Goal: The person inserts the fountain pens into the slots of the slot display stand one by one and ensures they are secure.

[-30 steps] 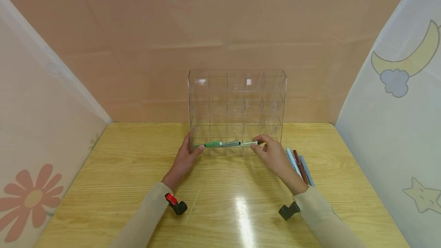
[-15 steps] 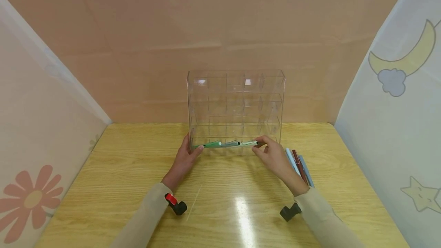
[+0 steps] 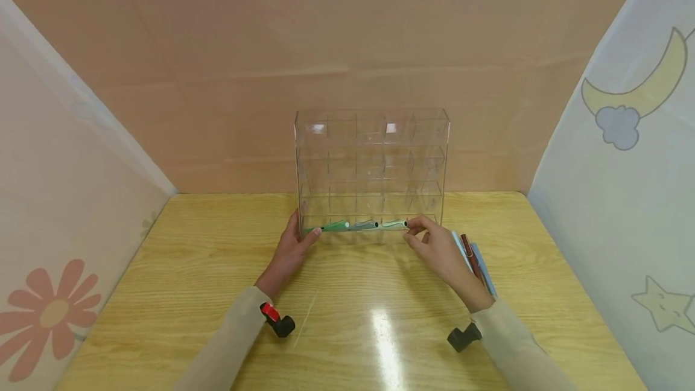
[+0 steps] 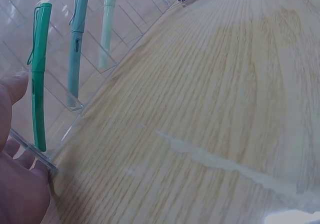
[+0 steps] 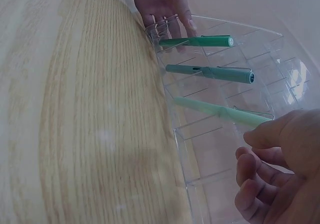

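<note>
A transparent divided rack [image 3: 371,168] stands upright on the table. In its lowest row lie a green pen [image 4: 41,74], a blue-green pen [image 4: 77,39] and a pale green pen [image 5: 222,110], tilted side by side in separate compartments. My left hand [image 3: 290,249] grips the rack's lower left side, thumb at the front beside the green pen and fingers around the edge. My right hand [image 3: 434,249] is at the capped end of the pale green pen, fingertips right beside it and thumb apart from the index finger. Nothing shows between those fingers in the head view.
Right of the rack, partly behind my right forearm, lie a light blue pen [image 3: 460,246], a dark red pen [image 3: 471,255] and a blue pen [image 3: 483,267] on the wooden table [image 3: 217,246]. Cloth walls enclose the back and both sides.
My right hand has drawn slightly right, off the end of the pale green pen, which stays in its compartment. My left hand keeps its hold on the rack.
</note>
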The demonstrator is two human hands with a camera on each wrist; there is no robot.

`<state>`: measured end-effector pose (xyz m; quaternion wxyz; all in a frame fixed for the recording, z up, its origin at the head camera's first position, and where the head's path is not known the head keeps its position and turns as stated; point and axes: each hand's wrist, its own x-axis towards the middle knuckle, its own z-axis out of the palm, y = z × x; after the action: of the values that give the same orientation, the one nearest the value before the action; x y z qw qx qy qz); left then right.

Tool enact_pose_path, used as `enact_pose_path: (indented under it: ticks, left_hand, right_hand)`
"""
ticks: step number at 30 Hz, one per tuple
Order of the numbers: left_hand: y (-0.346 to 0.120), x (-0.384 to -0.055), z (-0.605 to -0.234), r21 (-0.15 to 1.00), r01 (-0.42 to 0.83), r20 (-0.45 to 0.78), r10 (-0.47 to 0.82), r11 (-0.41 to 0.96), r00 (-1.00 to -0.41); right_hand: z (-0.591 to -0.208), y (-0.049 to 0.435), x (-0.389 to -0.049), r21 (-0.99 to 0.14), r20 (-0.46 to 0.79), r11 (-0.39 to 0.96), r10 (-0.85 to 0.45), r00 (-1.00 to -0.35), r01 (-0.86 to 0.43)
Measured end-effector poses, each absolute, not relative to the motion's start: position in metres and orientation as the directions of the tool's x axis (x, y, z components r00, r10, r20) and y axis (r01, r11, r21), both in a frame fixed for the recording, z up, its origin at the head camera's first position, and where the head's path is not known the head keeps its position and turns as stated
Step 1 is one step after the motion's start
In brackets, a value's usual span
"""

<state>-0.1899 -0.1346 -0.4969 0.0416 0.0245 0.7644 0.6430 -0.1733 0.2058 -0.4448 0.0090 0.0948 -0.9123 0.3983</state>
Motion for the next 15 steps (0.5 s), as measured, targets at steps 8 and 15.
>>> enact_pose_path:
  ticks: [8,15]
  left_hand:
    - [-0.134,-0.190,-0.497,0.984,-0.014,-0.029,0.082,0.179,-0.996]
    - [-0.134,-0.189,-0.498,0.985,-0.020,-0.034,0.080,0.173,-0.996]
  right_hand:
    - [-0.445,0.213,-0.169,-0.715,0.091,0.678,-0.154,-0.984,-0.172]
    - [-0.444,0.221,-0.164,-0.724,0.084,0.672,-0.136,-0.987,-0.155]
